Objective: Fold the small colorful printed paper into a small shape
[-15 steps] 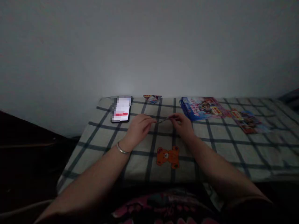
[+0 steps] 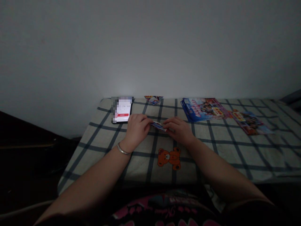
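Note:
Between my hands is a small folded piece of printed paper (image 2: 159,126), with blue, white and red showing on its upper face. My left hand (image 2: 138,127) pinches its left end, thumb and fingers together. At the other end, my right hand (image 2: 180,129) grips the right corner with closed fingers. Both hands are low over the checked tablecloth (image 2: 141,163), above an orange bear picture (image 2: 169,158) on the cloth. A folded paper triangle (image 2: 153,99) with similar printing lies near the wall.
A lit phone (image 2: 122,111) lies behind my left hand. To the right rests a stack of colourful printed leaflets (image 2: 203,109), with another leaflet (image 2: 252,122) beside it. The wall (image 2: 150,47) borders the table's far edge.
The folded paper was seen nearly edge-on as a thin line; now it is tilted so its printed face shows. My right hand has come slightly lower and closer to the cloth.

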The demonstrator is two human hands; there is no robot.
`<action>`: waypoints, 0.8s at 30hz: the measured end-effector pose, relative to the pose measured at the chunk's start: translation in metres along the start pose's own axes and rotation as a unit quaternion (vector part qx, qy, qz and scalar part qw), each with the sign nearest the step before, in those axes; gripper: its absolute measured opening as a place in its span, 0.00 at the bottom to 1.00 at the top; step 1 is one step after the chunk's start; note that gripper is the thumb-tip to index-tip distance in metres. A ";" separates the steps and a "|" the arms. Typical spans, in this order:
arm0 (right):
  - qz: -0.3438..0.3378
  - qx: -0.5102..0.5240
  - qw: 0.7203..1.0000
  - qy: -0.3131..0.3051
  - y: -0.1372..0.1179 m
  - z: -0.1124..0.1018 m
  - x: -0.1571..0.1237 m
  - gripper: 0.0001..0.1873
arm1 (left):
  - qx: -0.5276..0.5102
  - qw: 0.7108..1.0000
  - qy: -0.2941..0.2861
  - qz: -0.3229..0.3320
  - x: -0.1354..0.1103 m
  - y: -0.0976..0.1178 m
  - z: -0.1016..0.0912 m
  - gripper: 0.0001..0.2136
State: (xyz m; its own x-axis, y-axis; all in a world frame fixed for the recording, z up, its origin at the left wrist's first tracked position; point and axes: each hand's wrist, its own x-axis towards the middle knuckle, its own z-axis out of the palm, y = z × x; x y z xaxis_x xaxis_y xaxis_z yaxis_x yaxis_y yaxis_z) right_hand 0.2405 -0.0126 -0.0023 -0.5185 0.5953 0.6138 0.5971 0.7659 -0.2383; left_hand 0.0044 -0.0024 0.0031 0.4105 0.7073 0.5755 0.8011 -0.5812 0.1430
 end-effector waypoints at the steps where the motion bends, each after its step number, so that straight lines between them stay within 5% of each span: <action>1: -0.006 -0.004 1.000 -0.003 0.000 0.000 0.000 0.04 | -0.005 1.000 -0.012 0.001 0.000 0.000 0.001 0.09; 11: -0.033 -0.064 0.995 -0.069 0.002 0.002 0.002 0.04 | -0.084 0.991 -0.099 0.040 -0.001 0.002 0.008 0.13; 24: -0.006 -0.043 0.991 -0.123 0.000 0.004 0.004 0.07 | -0.050 0.984 -0.163 0.056 -0.008 0.005 0.011 0.24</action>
State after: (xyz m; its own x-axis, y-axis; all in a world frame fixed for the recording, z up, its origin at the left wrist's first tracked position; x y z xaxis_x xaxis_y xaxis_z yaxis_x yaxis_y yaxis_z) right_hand 0.2358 -0.0092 -0.0028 -0.6525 0.6360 0.4119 0.6351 0.7556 -0.1605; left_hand 0.0099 -0.0068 -0.0095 0.6241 0.7190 0.3059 0.7029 -0.6876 0.1821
